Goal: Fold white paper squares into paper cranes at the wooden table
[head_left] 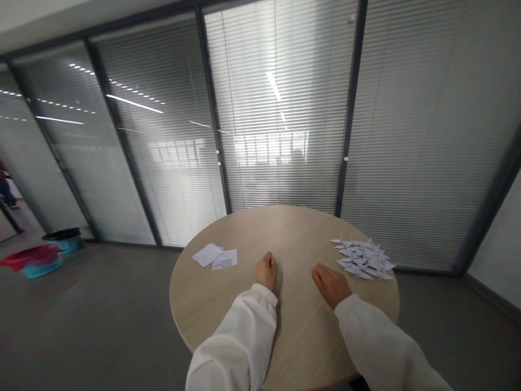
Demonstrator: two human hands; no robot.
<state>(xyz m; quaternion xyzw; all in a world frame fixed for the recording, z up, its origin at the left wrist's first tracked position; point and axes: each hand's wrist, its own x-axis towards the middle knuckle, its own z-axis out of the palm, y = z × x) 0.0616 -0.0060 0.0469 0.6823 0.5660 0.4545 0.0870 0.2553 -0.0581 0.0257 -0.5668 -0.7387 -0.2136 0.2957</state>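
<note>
Both my hands are curled into fists over the round wooden table (293,336). My left hand (266,270) is near the table's middle, thumb side up, with nothing showing in it. To its right, my right hand (330,285) is closed as well, and no object shows between its fingers. A pile of folded white paper cranes (364,258) lies just beyond and to the right of my right hand. Left of my left hand are white square paper sheets (207,254), overlapping another sheet (225,259) with printed text.
Behind the table runs a glass partition (280,179) with blinds. On the floor at far left stand a blue basket with a red liner (40,267) and another with a black liner (69,243). Part of a person (6,190) shows at the left edge.
</note>
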